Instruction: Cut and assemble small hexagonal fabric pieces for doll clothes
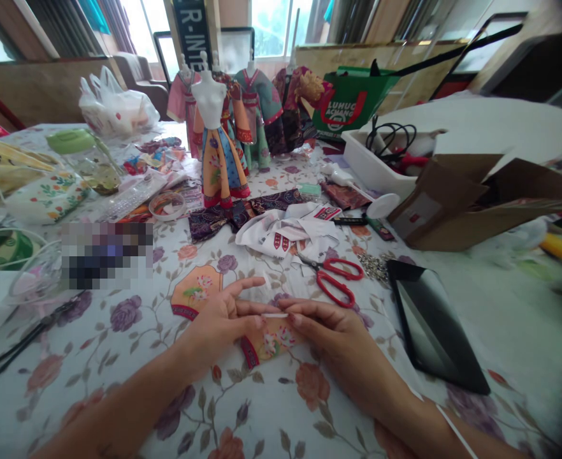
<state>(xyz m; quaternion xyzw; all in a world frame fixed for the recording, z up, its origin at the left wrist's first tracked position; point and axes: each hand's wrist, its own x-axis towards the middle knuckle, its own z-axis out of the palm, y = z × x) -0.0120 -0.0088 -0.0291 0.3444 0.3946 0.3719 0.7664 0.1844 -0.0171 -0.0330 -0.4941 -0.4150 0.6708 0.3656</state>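
My left hand (218,322) and my right hand (338,331) meet over the front middle of the table. Between thumbs and fingers, both pinch the upper edge of a small orange fabric piece (270,344) printed with flowers and trimmed in dark red. A narrow white strip (276,315) shows along that edge, between my thumbs. Just beyond my left hand lies a similar orange fabric piece (195,290), flat on the cloth. Red-handled scissors (341,277) rest past my right fingers, their blades pointing toward a crumpled white wrapper (285,233).
Doll forms in robes, one bare-topped with an orange skirt (216,166), stand at the back. On the right are a black tablet (436,325), a cardboard box (434,217) and a white bin (376,162). A green-lidded jar (87,159) and dark cords (32,331) are left.
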